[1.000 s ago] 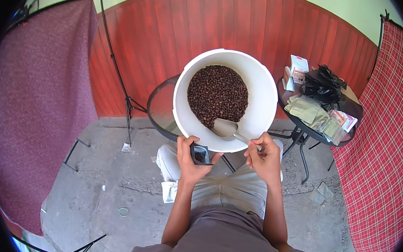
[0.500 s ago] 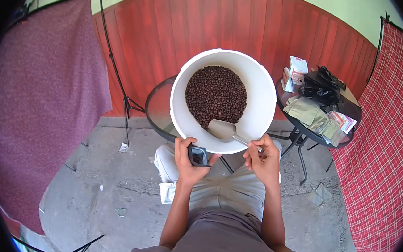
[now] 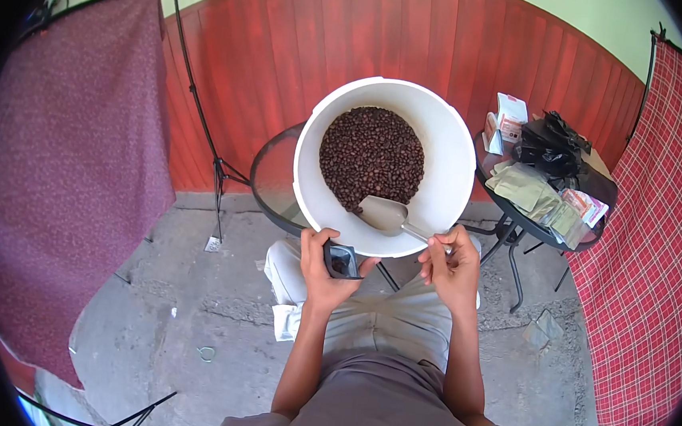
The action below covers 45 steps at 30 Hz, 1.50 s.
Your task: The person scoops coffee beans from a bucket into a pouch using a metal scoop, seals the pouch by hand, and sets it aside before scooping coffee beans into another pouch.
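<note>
A large white bucket (image 3: 447, 153) stands in front of me, with dark brown coffee beans (image 3: 371, 153) covering its bottom. My right hand (image 3: 452, 271) is closed on the handle of a metal scoop (image 3: 389, 214), over the bucket's near rim. The scoop's blade lies inside the bucket, its tip at the near edge of the beans. In my left hand (image 3: 324, 280) is a small black pouch (image 3: 343, 261), held upright with its mouth spread, just outside the near rim. Something dark shows inside the pouch, too small to make out.
Under the bucket is a round glass table (image 3: 274, 177). On a second round table (image 3: 484, 170) at the right lie a black plastic bag (image 3: 553, 146), flat pouches (image 3: 527, 188) and a white box (image 3: 510, 114). Cloth screens hang on both sides, the left one on a thin stand (image 3: 197, 106).
The view has shifted slightly, so the bucket and side table sit a little to the right. Both hands keep their holds, and the scoop stays at the edge of the beans.
</note>
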Each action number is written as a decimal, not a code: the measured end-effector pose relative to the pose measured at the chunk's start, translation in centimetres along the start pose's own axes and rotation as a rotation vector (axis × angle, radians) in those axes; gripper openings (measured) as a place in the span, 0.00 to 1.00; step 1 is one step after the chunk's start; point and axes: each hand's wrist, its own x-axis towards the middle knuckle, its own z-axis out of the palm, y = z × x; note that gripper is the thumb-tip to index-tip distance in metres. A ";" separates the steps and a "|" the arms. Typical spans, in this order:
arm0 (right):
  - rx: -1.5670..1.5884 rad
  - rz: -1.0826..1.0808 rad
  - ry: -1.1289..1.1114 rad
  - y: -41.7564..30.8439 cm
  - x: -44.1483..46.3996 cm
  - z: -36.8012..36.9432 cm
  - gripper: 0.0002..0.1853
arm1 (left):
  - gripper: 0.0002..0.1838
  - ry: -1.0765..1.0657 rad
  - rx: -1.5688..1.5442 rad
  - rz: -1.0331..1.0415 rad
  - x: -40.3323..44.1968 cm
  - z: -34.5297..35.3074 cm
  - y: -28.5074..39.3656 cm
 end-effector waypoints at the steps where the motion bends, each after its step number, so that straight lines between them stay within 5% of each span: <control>1: 0.006 -0.006 -0.001 0.1 0.0 0.0 0.05 | 0.40 0.006 0.003 -0.002 0.0 0.0 0.0; 24: 0.171 -0.091 0.027 -4.5 0.2 -4.9 0.04 | 0.39 0.002 -0.052 -0.031 1.1 0.3 -0.1; 45: -0.029 -0.223 -0.155 -7.4 -2.3 -3.9 0.04 | 0.39 0.002 -0.125 -0.089 0.7 0.5 0.1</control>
